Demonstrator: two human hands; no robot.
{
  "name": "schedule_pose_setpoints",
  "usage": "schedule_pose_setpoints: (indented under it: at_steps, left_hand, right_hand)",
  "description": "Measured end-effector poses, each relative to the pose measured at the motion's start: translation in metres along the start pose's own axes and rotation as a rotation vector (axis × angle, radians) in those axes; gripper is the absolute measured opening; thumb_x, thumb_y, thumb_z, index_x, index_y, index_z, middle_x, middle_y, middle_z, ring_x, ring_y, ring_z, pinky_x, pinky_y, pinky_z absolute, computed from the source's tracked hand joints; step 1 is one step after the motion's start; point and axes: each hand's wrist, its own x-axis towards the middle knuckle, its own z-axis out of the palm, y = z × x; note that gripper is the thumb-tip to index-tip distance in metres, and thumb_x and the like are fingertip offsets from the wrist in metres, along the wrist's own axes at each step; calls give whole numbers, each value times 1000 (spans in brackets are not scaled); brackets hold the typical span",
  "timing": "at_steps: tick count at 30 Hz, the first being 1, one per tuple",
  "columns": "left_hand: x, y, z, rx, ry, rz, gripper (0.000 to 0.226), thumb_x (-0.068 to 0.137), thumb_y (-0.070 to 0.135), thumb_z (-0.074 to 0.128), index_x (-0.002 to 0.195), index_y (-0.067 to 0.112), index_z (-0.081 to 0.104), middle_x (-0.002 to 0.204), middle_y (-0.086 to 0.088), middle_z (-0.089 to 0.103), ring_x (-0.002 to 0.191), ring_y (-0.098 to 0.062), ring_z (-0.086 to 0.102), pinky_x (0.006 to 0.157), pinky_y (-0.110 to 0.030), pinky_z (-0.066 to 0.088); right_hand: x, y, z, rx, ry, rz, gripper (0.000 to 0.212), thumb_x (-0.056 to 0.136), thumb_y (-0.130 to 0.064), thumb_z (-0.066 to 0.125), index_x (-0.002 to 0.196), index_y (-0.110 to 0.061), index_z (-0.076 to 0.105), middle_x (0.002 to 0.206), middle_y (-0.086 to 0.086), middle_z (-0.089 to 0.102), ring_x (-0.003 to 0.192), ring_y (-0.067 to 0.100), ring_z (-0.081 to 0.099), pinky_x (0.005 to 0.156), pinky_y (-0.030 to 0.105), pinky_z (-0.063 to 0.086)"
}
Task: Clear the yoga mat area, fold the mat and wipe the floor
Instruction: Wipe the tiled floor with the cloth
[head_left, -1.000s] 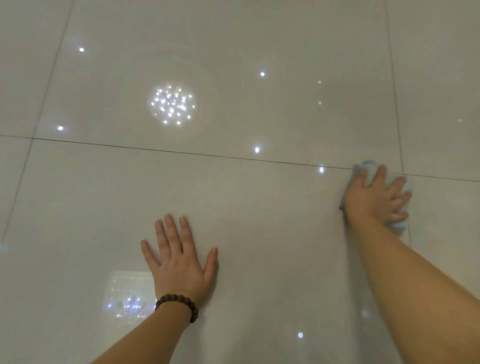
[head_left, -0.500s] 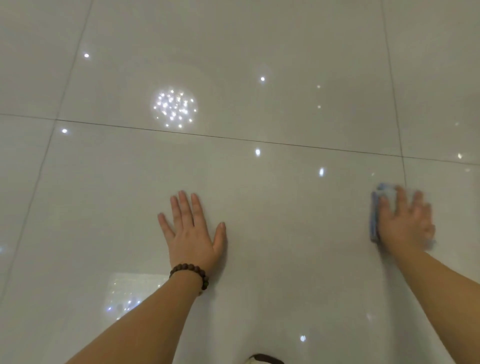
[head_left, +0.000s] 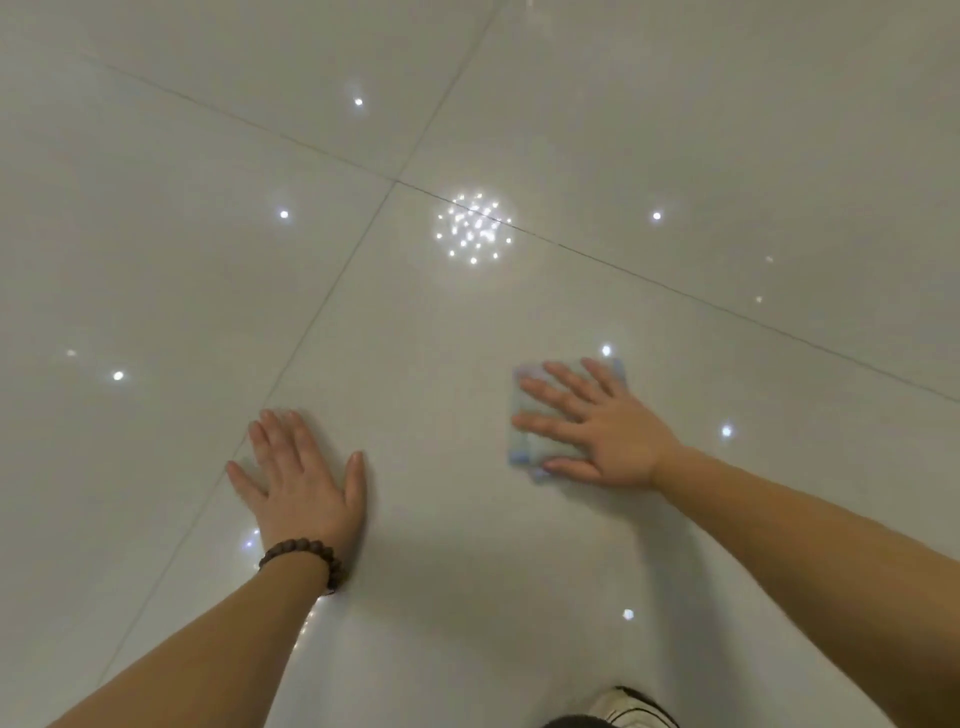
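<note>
Glossy pale tiled floor (head_left: 675, 130), thin dark grout lines (head_left: 332, 291), reflected ceiling lights (head_left: 472, 228)

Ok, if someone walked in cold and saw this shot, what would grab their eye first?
Probably the two bare hands spread flat on the glossy pale tiled floor: the left hand at lower left, with a dark beaded bracelet on its wrist, and the right hand pressing a folded light blue cloth at centre right. Next comes the bright cluster of reflected ceiling lights shining above them, by a crossing of tile joints.
</note>
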Motion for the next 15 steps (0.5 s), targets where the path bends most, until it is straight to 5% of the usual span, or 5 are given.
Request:
schedule_pose_setpoints:
  at_steps: [4,7,9,12,15]
  left_hand:
    - [2,-18,3,-31,-23,-66,90,86,65,2,150,3,-8,159,-19,-7,147,-30,-13,115,-59,-6]
    - [2,-15,9,-28,-1,-69,89,87,65,3,151,3,-5,159,-19,-5,147,-30,-13,114,-60,-5]
    - [2,-14,11,-29,21,-76,88,89,64,7,151,3,-1,160,-18,-2,147,-29,-11,115,-59,-6]
    - [3,-16,13,-35,43,-59,86,90,63,13,152,3,5,160,-19,3,148,-30,-6,115,-59,-4]
    - [3,-15,12,-30,45,-54,85,91,62,15,151,2,7,159,-19,5,148,-30,-4,115,-60,-1]
  right_hand:
    - [-13,72,-18,236,30,1319,65,88,-70,14,148,-43,18,161,0,3,147,29,1,113,55,3]
    - [53,39,-32,297,40,1649,64,91,-65,18,149,-37,19,160,3,3,146,32,-4,111,60,0]
    - [117,-16,-18,237,86,1286,62,91,-64,21,147,-38,24,160,2,8,146,31,-2,112,57,-2]
    - [168,-107,-1,124,62,319,57,89,-64,29,140,-40,39,157,1,23,145,33,13,113,57,3]
    - [175,-51,-4,26,6,-266,55,92,-66,30,140,-40,41,156,-2,26,145,27,18,115,54,11]
